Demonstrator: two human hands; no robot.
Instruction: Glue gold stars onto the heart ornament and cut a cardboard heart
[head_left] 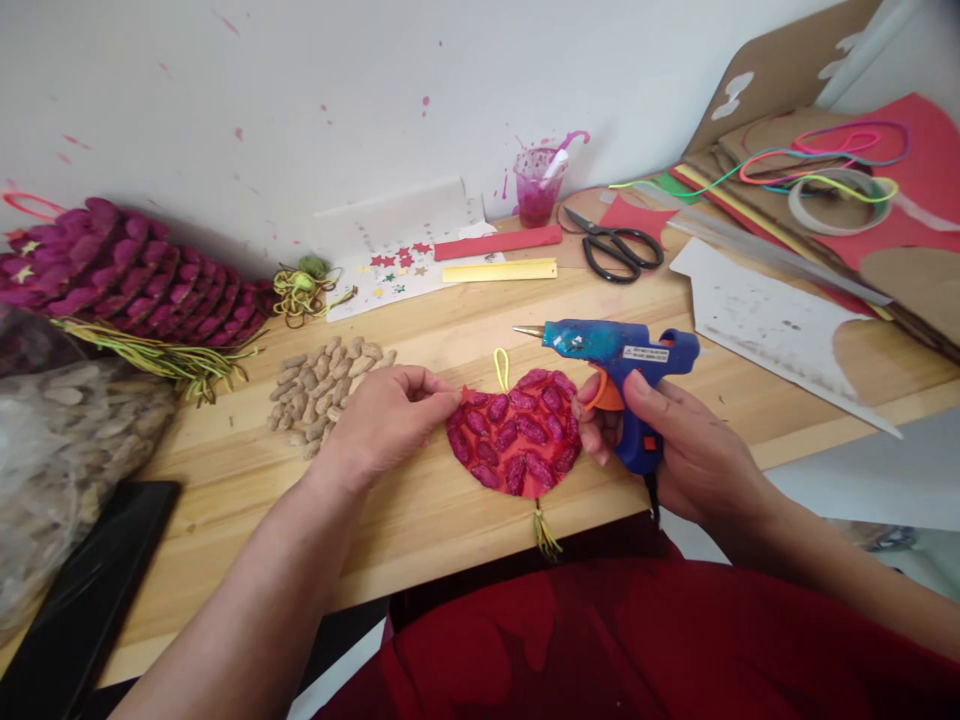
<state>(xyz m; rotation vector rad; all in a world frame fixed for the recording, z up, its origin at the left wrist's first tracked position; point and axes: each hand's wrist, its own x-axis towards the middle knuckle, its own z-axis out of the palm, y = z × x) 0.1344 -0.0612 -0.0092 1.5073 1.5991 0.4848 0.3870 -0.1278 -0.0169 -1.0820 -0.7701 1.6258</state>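
Observation:
A red paper heart (516, 436) covered with purple-painted shells lies at the near edge of the wooden table (420, 520), with a yellow loop at its top and a tassel at its tip. My left hand (386, 412) pinches the heart's left edge, fingers closed. My right hand (675, 445) grips a blue hot glue gun (622, 365) just right of the heart. The gun's nozzle points left above the heart, and a finger rests on the orange trigger.
A pile of plain peanut shells (324, 385) lies left of the heart. Finished purple hearts (127, 270) are stacked far left, a bag of shells (60, 450) below them. Scissors (619, 250), a paint cup (537, 185), paper strips and cardboard sheets (825, 180) sit behind.

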